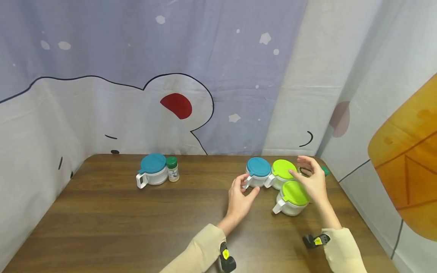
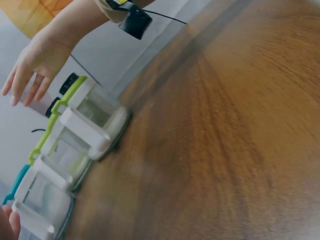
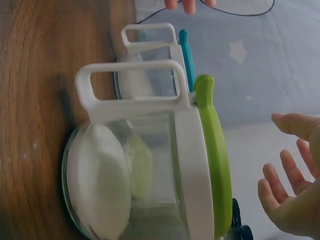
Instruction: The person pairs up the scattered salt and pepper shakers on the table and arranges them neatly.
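On the right of the table stand a blue-lidded seasoning jar (image 1: 258, 168), a green-lidded seasoning jar (image 1: 283, 169) and, nearer me, another green-lidded jar (image 1: 295, 193). They are glass with white handles; the right wrist view shows white contents in the front jar (image 3: 100, 180). My left hand (image 1: 239, 201) is beside the blue-lidded jar's handle, fingers spread and loosely bent; whether a fingertip touches is unclear. Above the green lids hovers my right hand (image 1: 313, 181), fingers apart, holding nothing. It partly hides things behind it, including a green cap (image 1: 325, 171).
At the back left, another blue-lidded jar (image 1: 153, 168) stands beside a green-capped shaker bottle (image 1: 172, 169). Dark caps (image 2: 68, 83) show behind the green-lidded jars in the left wrist view. A printed curtain (image 1: 239, 76) hangs behind the wooden table (image 1: 136, 223).
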Demonstrator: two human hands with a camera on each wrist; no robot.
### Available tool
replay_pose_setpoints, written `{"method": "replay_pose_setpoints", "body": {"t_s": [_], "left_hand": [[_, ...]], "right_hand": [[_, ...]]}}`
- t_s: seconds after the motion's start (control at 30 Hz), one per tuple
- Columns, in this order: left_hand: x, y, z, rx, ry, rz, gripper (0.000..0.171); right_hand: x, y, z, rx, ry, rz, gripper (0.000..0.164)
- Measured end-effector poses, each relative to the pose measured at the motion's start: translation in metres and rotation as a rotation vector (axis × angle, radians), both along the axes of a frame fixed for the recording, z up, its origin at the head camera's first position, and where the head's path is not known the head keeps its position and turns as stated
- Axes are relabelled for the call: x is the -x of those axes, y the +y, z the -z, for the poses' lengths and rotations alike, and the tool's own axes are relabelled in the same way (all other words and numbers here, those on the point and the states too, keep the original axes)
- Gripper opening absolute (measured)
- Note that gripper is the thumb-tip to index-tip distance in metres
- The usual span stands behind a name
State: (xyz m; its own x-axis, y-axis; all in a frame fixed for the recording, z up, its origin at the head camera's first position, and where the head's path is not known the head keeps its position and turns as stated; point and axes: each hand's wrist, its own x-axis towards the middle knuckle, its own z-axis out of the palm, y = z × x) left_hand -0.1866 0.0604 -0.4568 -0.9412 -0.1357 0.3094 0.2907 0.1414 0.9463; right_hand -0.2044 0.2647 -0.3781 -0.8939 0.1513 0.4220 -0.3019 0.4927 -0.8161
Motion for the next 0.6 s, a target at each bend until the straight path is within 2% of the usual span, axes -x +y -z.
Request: {"method": "replay_pose_setpoints", "body": {"t_s": [0.23, 0.37, 0.47, 0.6], "left_hand": [[-0.004, 0.006, 0.005, 0.024, -0.001, 0.02, 0.049], [-0.004, 0.01, 0.009, 0.027, 0.0, 0.018, 0.049], [-0.003, 0.015, 0.011, 0.027, -0.01, 0.018, 0.047], [-0.002, 0.021, 0.011, 0.028, -0.033, 0.027, 0.047]], "right_hand": [[0.017, 0.023, 0.023, 0.038, 0.017, 0.044, 0.052], [0.019, 0.03, 0.03, 0.041, 0.027, 0.075, 0.053], [0.017, 0.032, 0.03, 0.026, 0.033, 0.086, 0.053], [0.006, 0.025, 0.019, 0.019, 0.032, 0.1, 0.052]]}}
